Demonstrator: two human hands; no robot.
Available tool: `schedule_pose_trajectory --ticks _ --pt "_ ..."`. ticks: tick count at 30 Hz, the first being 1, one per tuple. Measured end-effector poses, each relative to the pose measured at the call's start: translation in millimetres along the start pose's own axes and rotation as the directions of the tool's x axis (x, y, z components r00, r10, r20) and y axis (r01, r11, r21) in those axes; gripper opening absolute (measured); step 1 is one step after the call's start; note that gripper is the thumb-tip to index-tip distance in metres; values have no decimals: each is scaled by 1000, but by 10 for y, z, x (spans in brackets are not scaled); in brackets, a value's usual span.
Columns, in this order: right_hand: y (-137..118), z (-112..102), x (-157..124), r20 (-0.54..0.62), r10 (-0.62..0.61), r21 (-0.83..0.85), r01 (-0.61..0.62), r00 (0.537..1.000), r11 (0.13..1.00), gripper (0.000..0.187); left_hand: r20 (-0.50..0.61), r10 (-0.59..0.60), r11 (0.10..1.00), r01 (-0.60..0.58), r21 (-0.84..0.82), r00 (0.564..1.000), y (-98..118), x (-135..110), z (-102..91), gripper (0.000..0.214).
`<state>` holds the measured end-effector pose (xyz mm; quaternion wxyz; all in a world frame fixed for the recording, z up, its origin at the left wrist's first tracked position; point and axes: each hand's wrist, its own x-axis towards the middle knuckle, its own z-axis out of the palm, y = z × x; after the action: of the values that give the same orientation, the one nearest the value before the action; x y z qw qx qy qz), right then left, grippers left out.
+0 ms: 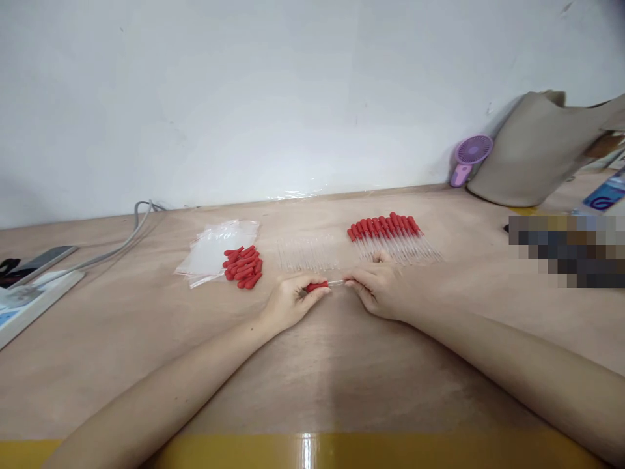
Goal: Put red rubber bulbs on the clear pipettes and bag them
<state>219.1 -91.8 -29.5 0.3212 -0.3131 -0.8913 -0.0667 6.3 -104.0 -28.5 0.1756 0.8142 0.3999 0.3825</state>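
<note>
Left hand [290,303] grip pinched on red bulb [317,286]; right hand [383,286] grip pinched on clear tube [336,283]. Bulb and tube lined up end to end between the hands, over the surface [273,397]; can't tell how far tube goes in. Bulb pile [243,267] left, beside plastic bags [217,247]; loose clear tubes [306,254] just beyond hands; red-capped tubes [385,228] lined up beyond right hand.
</note>
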Motion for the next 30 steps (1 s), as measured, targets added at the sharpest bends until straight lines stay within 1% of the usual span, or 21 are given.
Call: schedule_pose_trajectory --ticks 4,6,11,14,19,22,25,26,27,28,29,30 --pt "-14 29 0 11 -25 -9 25 1000 1000 24 14 29 1000 -29 4 999 -7 -1 7 18" --pt "-30 28 10 36 -25 -8 25 999 1000 25 27 49 999 -49 -5 998 -11 -3 9 18" --pt "-87 -28 56 145 8 6 -9 989 1000 30 19 96 995 -95 -16 995 -9 -18 19 18" --pt "-98 -25 69 184 29 30 -35 983 999 32 9 123 992 -123 -20 992 -16 -24 26 17" --pt "-54 13 83 236 55 44 -67 970 997 34 27 119 993 -119 7 993 -66 -5 22 16" --pt "-48 -31 108 293 49 45 -65 955 997 30 37 175 984 -176 28 984 -92 25 2 15" --pt "-91 -128 142 337 38 18 -47 941 999 26 24 236 969 -237 71 972 -98 51 -28 15" --pt "-108 -166 154 350 58 -12 -58 935 998 25 7 241 965 -240 103 971 -97 56 -39 18" --pt "-119 -205 168 355 105 -47 -95 929 994 25 -12 238 962 -233 143 971 -96 59 -50 24" --pt "-120 -242 185 350 176 -74 -160 920 984 24 -31 225 959 -216 186 974 -96 60 -59 33" --pt "-107 -277 204 336 267 -89 -252 903 964 24 -45 205 955 -190 227 978 -96 59 -65 41" --pt "-77 -307 226 311 372 -92 -362 874 927 24 -48 182 952 -164 260 982 -97 59 -69 47"
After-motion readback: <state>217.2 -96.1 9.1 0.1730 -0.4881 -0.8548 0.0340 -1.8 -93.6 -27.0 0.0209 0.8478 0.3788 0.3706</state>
